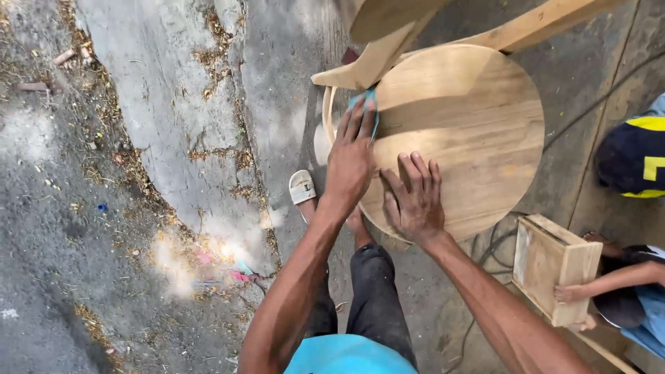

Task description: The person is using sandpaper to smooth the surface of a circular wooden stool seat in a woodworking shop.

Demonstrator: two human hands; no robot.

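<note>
A round pale wooden tabletop (471,131) stands in front of me, with wooden legs (388,41) rising from its far edge. My left hand (350,159) lies on its left rim and presses a blue piece of sandpaper or cloth (367,100) under the fingertips. Beside it, my right hand (414,199) rests flat on the wood near the front edge with its fingers spread and nothing in it.
Another person's hand (571,294) holds a small wooden box (554,266) at the right; a second person in dark blue and yellow (634,156) crouches behind. A cable (485,249) runs on the concrete. My sandalled foot (303,187) is below the tabletop. Dirt and litter lie left.
</note>
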